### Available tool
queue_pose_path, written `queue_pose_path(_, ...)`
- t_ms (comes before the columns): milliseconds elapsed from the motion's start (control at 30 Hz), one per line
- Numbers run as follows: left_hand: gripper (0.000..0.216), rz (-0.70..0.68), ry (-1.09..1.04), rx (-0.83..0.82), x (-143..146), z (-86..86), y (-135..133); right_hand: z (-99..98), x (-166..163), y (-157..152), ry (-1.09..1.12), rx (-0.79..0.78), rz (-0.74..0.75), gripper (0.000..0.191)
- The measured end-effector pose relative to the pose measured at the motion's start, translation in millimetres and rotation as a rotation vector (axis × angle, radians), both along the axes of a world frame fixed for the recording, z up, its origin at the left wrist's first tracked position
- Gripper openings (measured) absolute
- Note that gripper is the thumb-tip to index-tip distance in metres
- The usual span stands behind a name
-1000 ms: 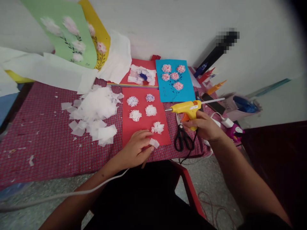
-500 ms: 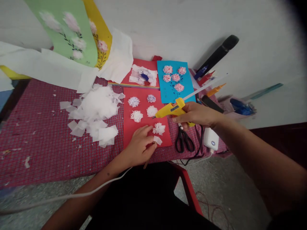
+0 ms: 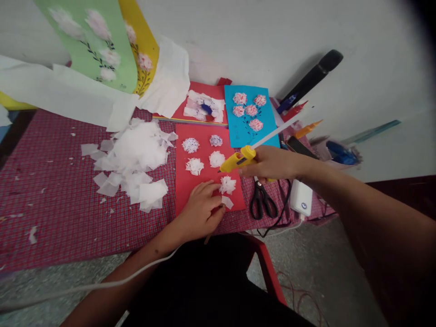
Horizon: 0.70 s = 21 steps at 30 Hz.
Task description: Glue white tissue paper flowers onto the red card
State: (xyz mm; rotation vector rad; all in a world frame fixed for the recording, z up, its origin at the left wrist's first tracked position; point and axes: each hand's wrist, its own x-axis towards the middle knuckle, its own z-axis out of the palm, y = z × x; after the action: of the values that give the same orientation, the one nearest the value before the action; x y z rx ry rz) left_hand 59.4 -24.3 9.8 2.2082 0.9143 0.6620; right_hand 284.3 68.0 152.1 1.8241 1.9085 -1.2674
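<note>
My right hand [image 3: 272,163] grips a yellow hot glue gun [image 3: 237,159] with a white glue stick out the back, its nozzle aimed down-left over the red card [image 3: 204,181]. Several white tissue paper flowers [image 3: 195,165] sit on that card, the nearest flower [image 3: 227,184] just below the nozzle. My left hand [image 3: 200,210] rests at the card's near edge, fingers pinched on a small white tissue piece [image 3: 227,201], with a thin brown stick under the palm.
A heap of white tissue squares [image 3: 136,156] lies left on the red checked cloth [image 3: 51,181]. Black scissors [image 3: 261,202] and a white charger [image 3: 301,197] lie right. A blue card with pink flowers [image 3: 248,113], markers and a black tube stand behind.
My right hand brought the glue gun from the right, tilting its nozzle down over the red card near the lowest flower. My left hand shifted slightly with the tissue piece.
</note>
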Motion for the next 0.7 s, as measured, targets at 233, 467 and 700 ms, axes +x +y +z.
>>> queue_pose_path(233, 0.023, -0.013, -0.003, -0.033, -5.3, 3.0, 0.0, 0.6, -16.9, 17.8, -0.111, 0.013, 0.283, 0.025)
queue_pose_path(467, 0.025, -0.040, 0.001, -0.045, -6.8, 3.0, -1.1, -0.2, -36.6, 23.4, -0.298, 0.043, 0.461, 0.028)
queue_pose_path(700, 0.026, -0.044, 0.002, -0.038, -6.1, 4.6, -0.8, 5.9, -43.5, 18.5, -0.366, 0.056, 0.537, 0.026)
